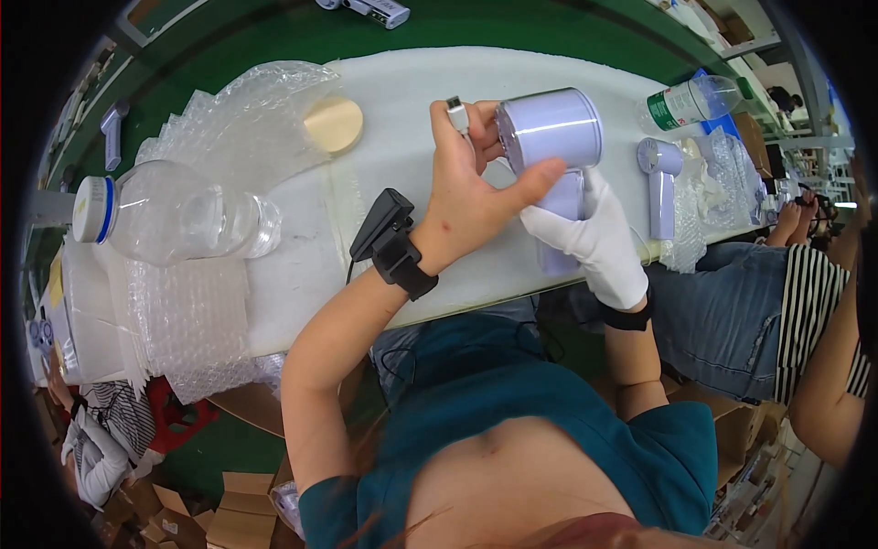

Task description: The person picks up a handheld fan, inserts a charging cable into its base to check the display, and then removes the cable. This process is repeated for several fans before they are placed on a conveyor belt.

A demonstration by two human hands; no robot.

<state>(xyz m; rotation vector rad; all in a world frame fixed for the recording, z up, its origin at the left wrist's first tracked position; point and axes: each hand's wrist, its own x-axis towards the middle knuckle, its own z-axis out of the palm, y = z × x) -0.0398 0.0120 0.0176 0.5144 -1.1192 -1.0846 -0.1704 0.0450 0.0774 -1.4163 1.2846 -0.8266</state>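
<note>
Over the table [412, 82] I hold a lilac handheld fan [553, 128] with a drum-shaped head and a narrower handle. My left hand [462, 197], bare with a black device strapped at the wrist, grips the head from its left side. A white USB plug [457, 116] sticks up between that hand's fingers, its white cable running toward the fan. Wrapped around the handle is my right hand [599, 242], in a white glove with a black wristband. The fan's front face is turned away and partly hidden.
Left on the table lie a large clear bottle [183, 215], bubble wrap [197, 320] and a cream roll of tape [334, 125]. Right are another lilac fan [660, 183], a green-labelled bottle [690, 102] and more bubble wrap [727, 169]. A person in jeans [732, 311] is close at right.
</note>
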